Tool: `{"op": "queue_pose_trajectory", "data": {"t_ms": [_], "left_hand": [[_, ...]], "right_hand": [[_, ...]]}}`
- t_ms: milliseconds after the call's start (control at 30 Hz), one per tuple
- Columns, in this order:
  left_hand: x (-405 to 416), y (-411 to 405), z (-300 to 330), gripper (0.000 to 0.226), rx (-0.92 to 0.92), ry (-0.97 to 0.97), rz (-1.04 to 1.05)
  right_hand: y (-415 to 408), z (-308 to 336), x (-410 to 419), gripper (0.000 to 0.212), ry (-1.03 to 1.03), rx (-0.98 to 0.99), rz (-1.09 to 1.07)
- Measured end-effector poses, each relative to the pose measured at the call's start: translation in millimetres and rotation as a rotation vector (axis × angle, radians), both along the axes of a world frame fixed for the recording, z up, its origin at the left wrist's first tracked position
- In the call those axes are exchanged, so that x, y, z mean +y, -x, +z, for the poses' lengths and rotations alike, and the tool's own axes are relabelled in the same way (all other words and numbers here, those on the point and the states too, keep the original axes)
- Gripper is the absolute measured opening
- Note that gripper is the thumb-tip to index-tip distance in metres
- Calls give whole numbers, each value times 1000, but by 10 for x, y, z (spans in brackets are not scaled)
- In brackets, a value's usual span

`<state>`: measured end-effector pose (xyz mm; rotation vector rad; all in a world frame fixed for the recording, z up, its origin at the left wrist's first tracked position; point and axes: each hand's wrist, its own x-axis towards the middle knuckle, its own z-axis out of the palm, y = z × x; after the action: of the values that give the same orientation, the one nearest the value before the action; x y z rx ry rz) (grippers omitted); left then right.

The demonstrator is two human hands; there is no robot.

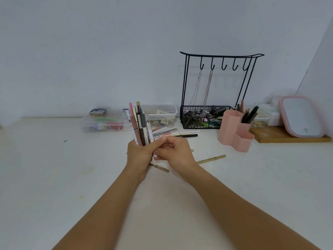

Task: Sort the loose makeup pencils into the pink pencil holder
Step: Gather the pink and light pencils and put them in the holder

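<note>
**Left hand grips a fan of makeup pencils above the table**

Clenched around the lower ends of a bunch of makeup pencils [139, 123], the left hand [138, 156] holds them upright, their tips fanning up and slightly left; the bunch mixes pink, beige, white, brown and dark grey barrels. Beside it, touching the left hand, the right hand [175, 150] has its fingers curled in, with thumb and forefinger pinching the foot of the white pencil at the bunch's right edge; both forearms reach in from the bottom of the view.

Behind the hands, a loose heap of pencils [173, 132] lies flat on the white table [54, 177], pointing mostly right; a beige pencil [211, 159] lies to the right of the right hand, and another beige pencil [160, 167] pokes out below the hands.

Well to the right stands the pink pencil holder [234, 129], made of hexagonal cells of differing heights; a few dark and brownish pencils already stand in its rear cells, while the low front cell looks empty.

Along the wall sit a clear plastic box [106, 121], a second clear tub [159, 114], and a black wire rack [216, 87] with chains hanging from two hooks; at the far right a pink-framed mirror [301, 116] leans on a wooden board [281, 137].
</note>
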<state>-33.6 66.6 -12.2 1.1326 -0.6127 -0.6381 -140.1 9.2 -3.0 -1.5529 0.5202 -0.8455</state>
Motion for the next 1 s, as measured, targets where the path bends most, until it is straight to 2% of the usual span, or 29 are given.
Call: {"op": "queue_pose_trajectory", "data": {"t_ms": [67,167,233,300,367,467,567,700,1000], "left_hand": [[-25,-6,-18,33,-3,-40,15],[-59,-16,-13,21,-14,-100,103],[-69,-30,-4,18,-22,-116,125],[-75,-47,-8,11,2,-115,112],[-82,-62,-16,7,58,-101,102],[-110,-91,-37,14,81,-91,96],[-122,-90,-45,16,59,-110,95],[-114,-94,-46,19,58,-97,79],[-117,-90,-52,29,57,-125,85]], "right_hand": [[35,9,18,17,-6,-7,27],[102,74,-19,20,-48,24,90],[137,135,-170,16,9,95,45],[169,150,-472,12,256,265,-184],[201,134,-824,19,504,494,-363],[200,40,-1204,34,637,803,-322],[159,-1,-1341,31,722,961,-277],[122,26,-1377,20,743,982,-312],[201,6,-1323,16,674,892,-234]]}}
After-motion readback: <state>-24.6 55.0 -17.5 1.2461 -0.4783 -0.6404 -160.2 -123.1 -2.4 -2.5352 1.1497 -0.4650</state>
